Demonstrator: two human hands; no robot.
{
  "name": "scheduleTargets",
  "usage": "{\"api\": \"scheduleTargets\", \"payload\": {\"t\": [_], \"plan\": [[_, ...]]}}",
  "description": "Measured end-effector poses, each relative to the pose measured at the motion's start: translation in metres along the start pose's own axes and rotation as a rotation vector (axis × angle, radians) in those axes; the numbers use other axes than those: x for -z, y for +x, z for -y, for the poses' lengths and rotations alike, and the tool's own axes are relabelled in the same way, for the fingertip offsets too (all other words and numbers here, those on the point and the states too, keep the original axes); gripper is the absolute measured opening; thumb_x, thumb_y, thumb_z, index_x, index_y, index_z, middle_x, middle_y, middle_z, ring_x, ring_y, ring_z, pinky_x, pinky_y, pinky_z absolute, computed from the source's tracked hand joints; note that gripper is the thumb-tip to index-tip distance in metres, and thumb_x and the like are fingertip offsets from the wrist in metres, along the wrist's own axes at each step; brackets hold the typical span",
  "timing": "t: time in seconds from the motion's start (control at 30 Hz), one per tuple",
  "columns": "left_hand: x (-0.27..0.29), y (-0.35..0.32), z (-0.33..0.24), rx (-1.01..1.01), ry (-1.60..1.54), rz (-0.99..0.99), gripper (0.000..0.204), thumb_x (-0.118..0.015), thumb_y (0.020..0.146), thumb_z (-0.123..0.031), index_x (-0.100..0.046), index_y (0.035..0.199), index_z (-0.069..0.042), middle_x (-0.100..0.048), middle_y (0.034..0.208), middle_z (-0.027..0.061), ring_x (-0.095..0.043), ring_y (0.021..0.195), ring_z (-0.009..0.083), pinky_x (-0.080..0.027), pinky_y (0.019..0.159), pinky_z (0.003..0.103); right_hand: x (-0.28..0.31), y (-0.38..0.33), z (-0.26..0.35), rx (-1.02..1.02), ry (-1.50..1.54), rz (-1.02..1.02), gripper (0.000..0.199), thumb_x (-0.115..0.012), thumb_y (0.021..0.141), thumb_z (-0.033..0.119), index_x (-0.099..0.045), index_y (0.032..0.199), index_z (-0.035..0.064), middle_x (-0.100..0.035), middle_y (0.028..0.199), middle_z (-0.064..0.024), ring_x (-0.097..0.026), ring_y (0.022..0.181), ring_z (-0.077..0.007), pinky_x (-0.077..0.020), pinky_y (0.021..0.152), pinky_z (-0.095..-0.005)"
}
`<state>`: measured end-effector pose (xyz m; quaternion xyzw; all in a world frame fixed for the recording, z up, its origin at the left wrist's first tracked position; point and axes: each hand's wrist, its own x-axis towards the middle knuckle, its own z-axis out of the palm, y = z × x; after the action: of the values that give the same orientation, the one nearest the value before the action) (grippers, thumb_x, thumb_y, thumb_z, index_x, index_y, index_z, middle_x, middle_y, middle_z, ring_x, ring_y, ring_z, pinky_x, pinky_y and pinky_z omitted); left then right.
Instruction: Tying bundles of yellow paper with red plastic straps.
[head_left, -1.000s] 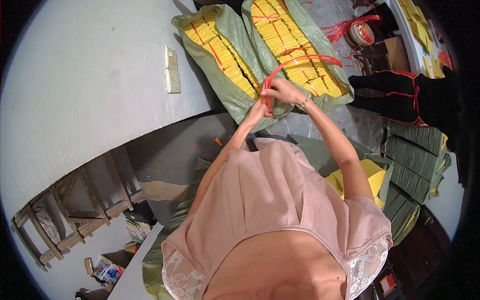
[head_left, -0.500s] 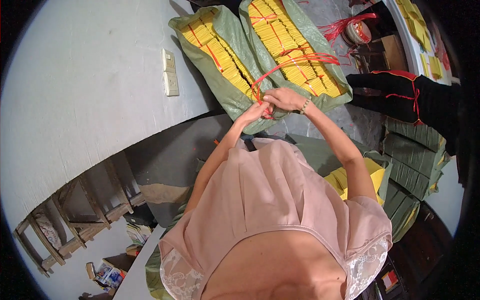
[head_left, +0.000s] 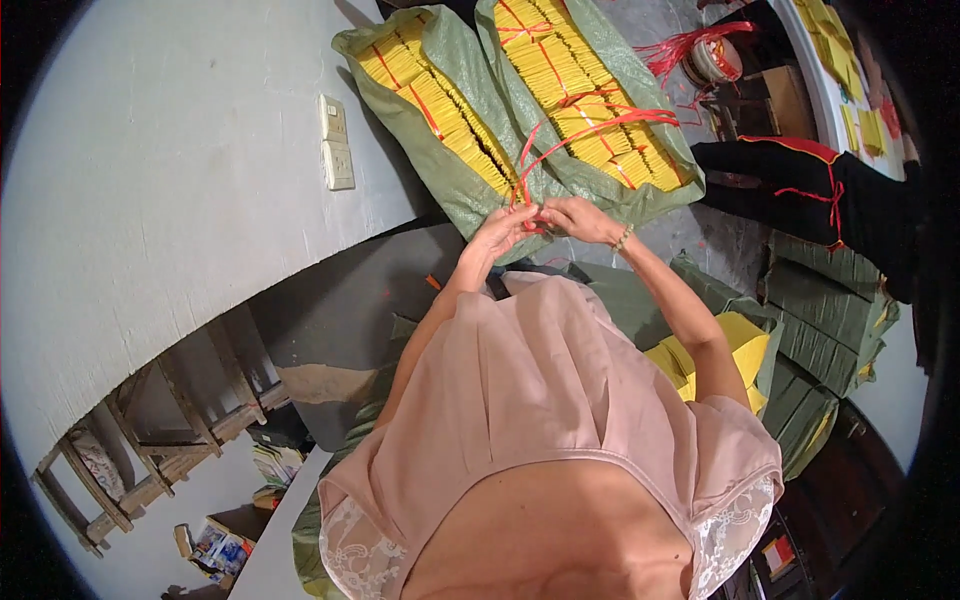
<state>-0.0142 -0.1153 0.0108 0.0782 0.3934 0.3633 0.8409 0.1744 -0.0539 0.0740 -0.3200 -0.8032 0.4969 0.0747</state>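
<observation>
The left hand (head_left: 500, 232) and right hand (head_left: 582, 219) pinch the red plastic ribbon (head_left: 645, 116); probably light, limp, slippery, best gripped behind its ends.

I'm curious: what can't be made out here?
In the head view:
Whether the red strap is knotted: left hand and right hand hide part.
Far end of the right sack: cut off by the upper edge.
Upper body of the co-worker: lost in the dark right rim.
Contents of the round tub: too small.
</observation>
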Motion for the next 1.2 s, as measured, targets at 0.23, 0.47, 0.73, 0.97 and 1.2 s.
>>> {"api": "scheduleTargets", "payload": {"t": [0.23,0.47,0.73,0.97,1.2], "plan": [[-0.003,-0.004,0.003,-0.183,0.446,-0.068,0.011,-0.067,0.078,-0.013,-0.061,0.083,-0.006,-0.062,0.079,0.0012,-0.059,0.07,0.0094,-0.047,0.065,0.024,0.0,0.011,-0.024,-0.023,0.02,0.057,0.028,-0.044,0.09,0.029,-0.057,0.098,0.0057,-0.059,0.089,-0.0163,-0.057,0.08,-0.0326,-0.0444,0.07,-0.0399],[-0.028,-0.013,0.003,-0.44,1.234,-0.329,0.015,-0.061,0.066,0.004,-0.057,0.077,-0.006,-0.06,0.074,0.0106,-0.061,0.068,0.0266,-0.045,0.058,0.034,-0.026,0.011,-0.036,-0.016,0.128,0.042,0.02,-0.047,0.084,0.008,-0.058,0.1,0.0054,-0.061,0.092,-0.0136,-0.058,0.085,-0.0258,-0.045,0.075,-0.035],[-0.045,-0.006,0.014,-0.9,1.126,-0.52,0.016,-0.054,0.07,0.005,-0.055,0.082,-0.005,-0.06,0.079,0.0133,-0.06,0.074,0.0314,-0.046,0.061,0.036,-0.045,-0.002,-0.028,-0.176,0.512,-0.265,0.017,-0.047,0.09,0.011,-0.057,0.099,0.0,-0.06,0.091,-0.0068,-0.054,0.088,-0.0129,-0.043,0.079,-0.0284],[-0.037,-0.002,0.027,-0.984,0.918,-0.417,0.015,-0.057,0.075,0.006,-0.059,0.088,-0.002,-0.06,0.085,0.008,-0.063,0.073,0.0163,-0.05,0.059,0.025,-0.033,-0.004,-0.042,-0.18,0.69,-0.009,0.019,-0.047,0.091,0.015,-0.058,0.098,0.0013,-0.06,0.09,-0.0044,-0.054,0.087,-0.0137,-0.0425,0.078,-0.0283],[-0.028,0.01,0.031,-0.809,0.437,-0.321,0.015,-0.057,0.079,0.005,-0.062,0.093,0.002,-0.064,0.083,0.0034,-0.061,0.067,0.0089,-0.048,0.054,0.018,0.002,0.014,-0.038,0.11,-0.161,-0.117,0.016,-0.048,0.084,0.013,-0.055,0.094,0.0026,-0.058,0.083,-0.0136,-0.058,0.082,-0.0298,-0.046,0.072,-0.0354]]}}
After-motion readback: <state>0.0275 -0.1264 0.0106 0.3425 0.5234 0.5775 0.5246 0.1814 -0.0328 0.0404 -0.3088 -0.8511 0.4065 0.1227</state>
